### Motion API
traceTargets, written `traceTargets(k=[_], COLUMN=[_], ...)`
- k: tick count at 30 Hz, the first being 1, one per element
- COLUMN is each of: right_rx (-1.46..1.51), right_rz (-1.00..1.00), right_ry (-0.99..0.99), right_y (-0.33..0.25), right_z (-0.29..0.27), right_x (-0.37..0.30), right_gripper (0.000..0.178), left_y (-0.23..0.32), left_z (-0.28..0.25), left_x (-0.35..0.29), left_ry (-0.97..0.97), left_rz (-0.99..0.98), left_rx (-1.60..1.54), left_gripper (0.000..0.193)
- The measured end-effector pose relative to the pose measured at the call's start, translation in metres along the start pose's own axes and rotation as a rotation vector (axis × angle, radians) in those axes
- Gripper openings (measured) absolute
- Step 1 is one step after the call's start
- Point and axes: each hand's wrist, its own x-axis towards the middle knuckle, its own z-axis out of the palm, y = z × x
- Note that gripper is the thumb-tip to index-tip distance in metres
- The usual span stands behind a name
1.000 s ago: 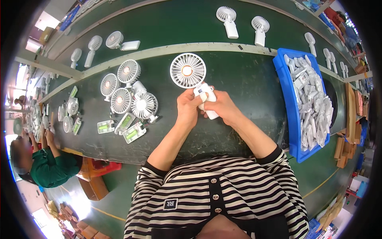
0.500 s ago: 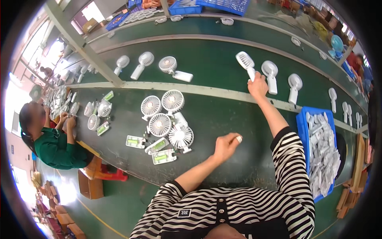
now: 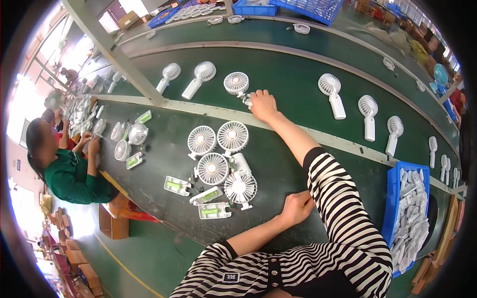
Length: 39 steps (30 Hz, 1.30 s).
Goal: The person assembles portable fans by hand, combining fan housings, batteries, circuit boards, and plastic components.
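My right hand (image 3: 263,105) reaches across the rail onto the green belt, its fingers closed round the handle of a white handheld fan (image 3: 236,83). That fan's round head points up, and the hand covers most of the handle. My left hand (image 3: 297,207) is curled closed above the dark worktop, beside my right sleeve. Its fingertips are partly hidden, so I cannot make out what they hold. Left of it lies a cluster of fan heads (image 3: 212,168), with open handle shells (image 3: 214,210) showing green batteries in front.
Finished-looking white fans (image 3: 337,97) lie along the belt (image 3: 288,69). A blue crate (image 3: 391,213) of white parts stands at the right. A metal rail (image 3: 318,133) and upright post (image 3: 117,54) border the belt. At the left, a person in green (image 3: 74,179) handles parts.
My right hand has moved left, leaving one fan on the belt at the right and taking hold of another's handle. My left hand has shifted slightly down beside the sleeve. The view has shifted.
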Motion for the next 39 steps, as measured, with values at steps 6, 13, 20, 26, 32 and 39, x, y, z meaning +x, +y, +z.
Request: traceTargets(k=[6, 13, 20, 26, 32, 39], right_rx=[1.053, 1.964, 2.170, 1.552, 0.560, 0.021], right_rz=[0.592, 0.781, 0.850, 1.021, 0.563, 0.693], right_ry=[-0.140, -0.266, -0.083, -0.050, 0.073, 0.222], right_y=[0.022, 0.042, 0.015, -0.008, -0.023, 0.024], right_z=[-0.040, -0.098, -0.149, -0.161, -0.198, -0.174], right_x=[-0.012, -0.111, -0.229, -0.320, -0.351, -0.335], right_gripper=[0.021, 0.034, 0.038, 0.024, 0.014, 0.074], left_y=[0.006, 0.002, -0.002, 0.018, 0.028, 0.040], left_z=[-0.002, -0.002, -0.018, -0.011, -0.010, -0.014], left_x=[-0.001, -0.002, 0.018, -0.007, -0.036, -0.041], left_ry=[-0.011, 0.015, 0.037, -0.315, -0.309, -0.250], left_rz=[0.005, -0.079, -0.567, -0.807, -0.919, -0.935], left_rx=[0.025, -0.087, -0.972, -1.162, -1.061, -0.853], left_gripper=[0.012, 0.013, 0.057, 0.048, 0.033, 0.036])
